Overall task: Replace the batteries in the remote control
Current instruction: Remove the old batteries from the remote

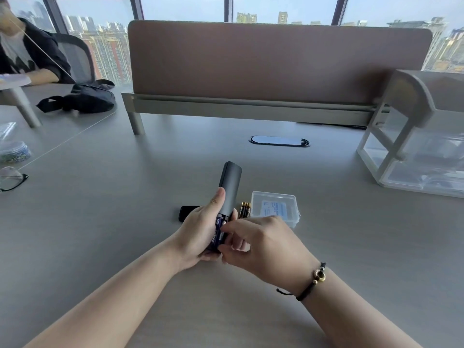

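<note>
The remote [229, 187] is gripped by the left hand [200, 229] (compartment open, one blue battery [217, 231] seen); the right hand [261, 244] pinches there, seemingly a second. Two batteries [245, 209] lie beside a clear box [275, 208].

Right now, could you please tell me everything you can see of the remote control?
The remote control is a slim, dark grey bar, matte like plastic. It is held above the desk, tilted away, in the left hand. Its near-end battery bay is open, with a blue battery inside. The right hand's fingertips touch that bay.
</note>
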